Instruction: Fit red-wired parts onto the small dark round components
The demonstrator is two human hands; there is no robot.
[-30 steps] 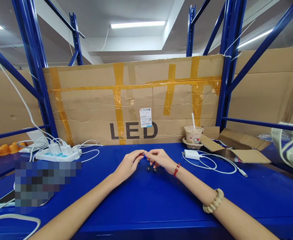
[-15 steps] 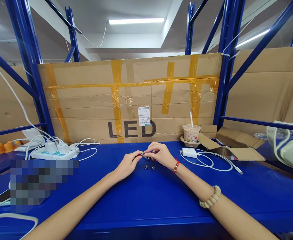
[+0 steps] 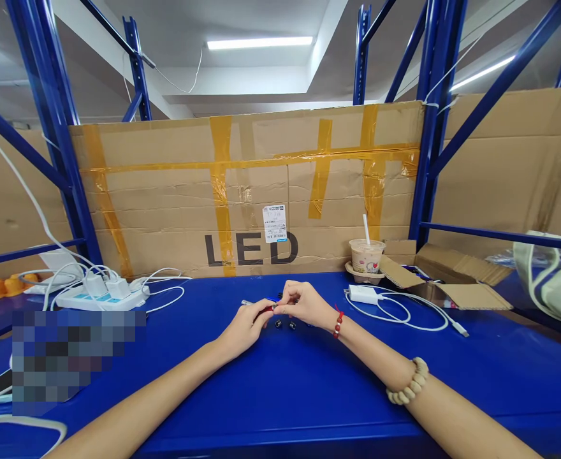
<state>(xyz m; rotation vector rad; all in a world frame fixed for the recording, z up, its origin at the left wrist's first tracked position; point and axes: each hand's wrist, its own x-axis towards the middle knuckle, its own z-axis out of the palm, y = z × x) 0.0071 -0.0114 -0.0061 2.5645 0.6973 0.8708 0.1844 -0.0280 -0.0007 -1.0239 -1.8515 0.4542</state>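
Over the far middle of the blue tabletop, my left hand (image 3: 243,328) is closed in a pinch on a small red piece (image 3: 268,308), mostly hidden by the fingers. My right hand (image 3: 304,302) meets it fingertip to fingertip, also pinching; whatever lies between its fingers is too small to make out. Just below the fingertips, two small dark shiny metal parts (image 3: 285,324) lie on the surface. Behind the hands, a thin pen-like object with a clear end (image 3: 246,302) shows partly, and a bit of blue is visible near it.
To the right are a white charger with cable (image 3: 364,293), a drink cup with straw (image 3: 367,256) and an opened cardboard box (image 3: 472,294). A white power strip (image 3: 96,298) with cables sits at left, near a blurred patch. A large cardboard panel (image 3: 185,204) stands behind.
Both hands have come slightly lower and nearer, still pinching together. The pen-like object's clear end now shows behind my left hand. The two metal parts remain on the table.
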